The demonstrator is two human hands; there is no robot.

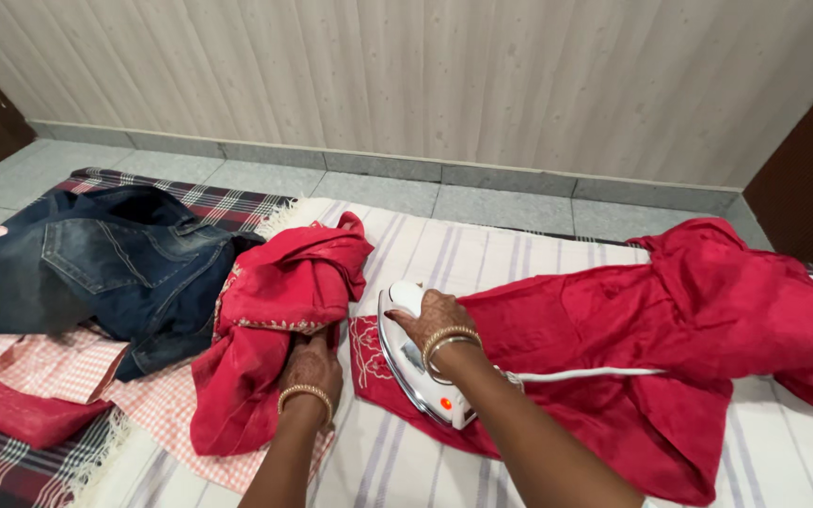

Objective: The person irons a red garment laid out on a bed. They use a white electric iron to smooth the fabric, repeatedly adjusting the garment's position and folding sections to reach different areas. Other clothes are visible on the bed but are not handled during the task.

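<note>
On striped sheet (pixel 538 254): my right hand (pixel 435 325) grips iron (pixel 416 367) over half-smoothed red garment (pixel 632 329); left hand (pixel 310 369), fingers curled, pins bunched remainder (pixel 265 320).

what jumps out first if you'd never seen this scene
The bright red garment spread over the striped sheet, right of centre, with the right hand on a white iron at its embroidered edge. Next, the left hand on a bunched red cloth, and dark blue jeans heaped at left.

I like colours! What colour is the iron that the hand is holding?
The smooth plastic iron is white with a small orange light, seen in the head view.
</note>
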